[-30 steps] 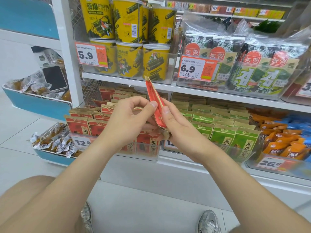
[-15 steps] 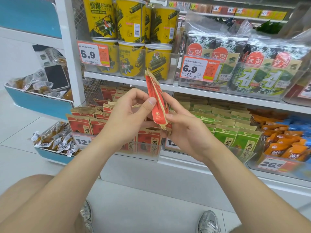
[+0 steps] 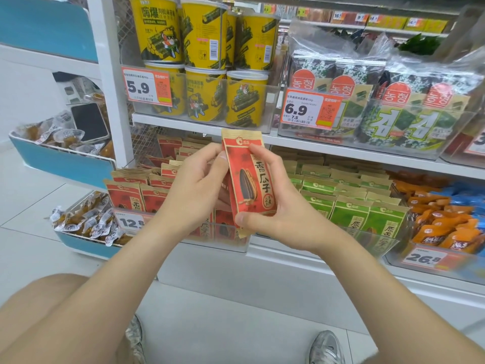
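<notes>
A red and tan packet of sunflower seeds (image 3: 249,177) stands upright in front of the low shelf, its printed face turned toward me. My left hand (image 3: 194,187) pinches its upper left edge with thumb and fingers. My right hand (image 3: 278,206) grips its right side, with the thumb across the bottom corner and the fingers wrapped behind the top. Behind the hands, a clear bin (image 3: 183,240) holds several identical red packets (image 3: 126,195) standing in rows.
Green seed packets (image 3: 367,216) fill the bin to the right, orange and blue snacks (image 3: 441,219) beyond. Yellow seaweed cans (image 3: 204,69) and seaweed bags (image 3: 393,106) sit on the shelf above. Blue racks (image 3: 65,164) of wrapped snacks stand at the left. My knees and shoes show below.
The packet has turned from edge-on to face-on toward me. My right thumb has shifted down to its bottom corner, and both hands still hold it.
</notes>
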Demonstrator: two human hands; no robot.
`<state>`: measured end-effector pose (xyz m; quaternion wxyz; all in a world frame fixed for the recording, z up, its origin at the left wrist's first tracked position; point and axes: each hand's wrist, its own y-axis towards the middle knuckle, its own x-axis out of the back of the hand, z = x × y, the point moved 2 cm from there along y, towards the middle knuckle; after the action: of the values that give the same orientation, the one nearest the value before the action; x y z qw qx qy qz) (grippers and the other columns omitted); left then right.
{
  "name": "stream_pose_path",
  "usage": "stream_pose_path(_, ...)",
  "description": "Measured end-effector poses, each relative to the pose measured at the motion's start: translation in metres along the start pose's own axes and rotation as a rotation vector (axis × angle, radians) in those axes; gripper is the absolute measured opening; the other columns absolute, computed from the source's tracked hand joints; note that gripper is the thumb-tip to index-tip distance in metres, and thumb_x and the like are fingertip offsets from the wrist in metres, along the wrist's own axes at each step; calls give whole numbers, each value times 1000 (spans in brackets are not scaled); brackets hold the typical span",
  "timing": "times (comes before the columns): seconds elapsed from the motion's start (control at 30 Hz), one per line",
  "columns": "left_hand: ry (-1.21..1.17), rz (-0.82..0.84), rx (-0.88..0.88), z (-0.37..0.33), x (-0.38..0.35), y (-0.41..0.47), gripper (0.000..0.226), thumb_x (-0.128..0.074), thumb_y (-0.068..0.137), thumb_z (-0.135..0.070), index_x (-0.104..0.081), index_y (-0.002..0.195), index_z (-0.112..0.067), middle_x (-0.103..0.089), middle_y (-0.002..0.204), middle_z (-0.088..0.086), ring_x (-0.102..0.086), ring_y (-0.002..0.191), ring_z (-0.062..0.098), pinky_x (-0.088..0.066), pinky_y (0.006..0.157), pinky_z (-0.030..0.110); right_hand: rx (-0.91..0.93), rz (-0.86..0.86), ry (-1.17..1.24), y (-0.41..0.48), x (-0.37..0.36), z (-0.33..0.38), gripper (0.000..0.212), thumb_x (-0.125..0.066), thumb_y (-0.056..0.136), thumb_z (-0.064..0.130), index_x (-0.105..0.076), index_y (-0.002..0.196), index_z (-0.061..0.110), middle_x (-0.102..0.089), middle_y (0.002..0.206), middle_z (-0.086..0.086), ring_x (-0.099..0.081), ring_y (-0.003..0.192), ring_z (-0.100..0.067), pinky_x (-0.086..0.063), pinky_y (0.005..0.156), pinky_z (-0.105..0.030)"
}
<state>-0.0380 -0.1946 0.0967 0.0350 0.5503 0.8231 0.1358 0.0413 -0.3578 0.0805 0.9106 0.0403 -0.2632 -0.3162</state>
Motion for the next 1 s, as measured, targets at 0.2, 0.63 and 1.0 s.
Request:
stream_pose_path(0.2,40,51,7,7,2,3,23,-61,105,-5,-79,89,-3,-79,90,19,-79,84,29,-68,78,52,-32,-305,-114,4,-6,-4,51,-71,86,69,-40,122,48,-63,121,18,-65,116,-14,-56,99,-51)
stream_pose_path(0.63,-137,81,25,10,-18,4,13,-72,100,-12,-80,110,-9,-82,94,14,-82,83,24,-62,63,27,-77,-491,125,11,-11,-10,31,-52,106,57,-48,107,27,-72,89,18,-71,86,-2,-59,85,-46)
stream_pose_path(1.0,-153,33,-48,13,-19,6,19,-70,102,-7,-79,118,-10,-80,97,18,-79,80,26,-69,73,43,-116,-509,385,9,-9,1,21,-49,114,31,-56,101,16,-61,78,6,-57,72,-8,-50,64,-23)
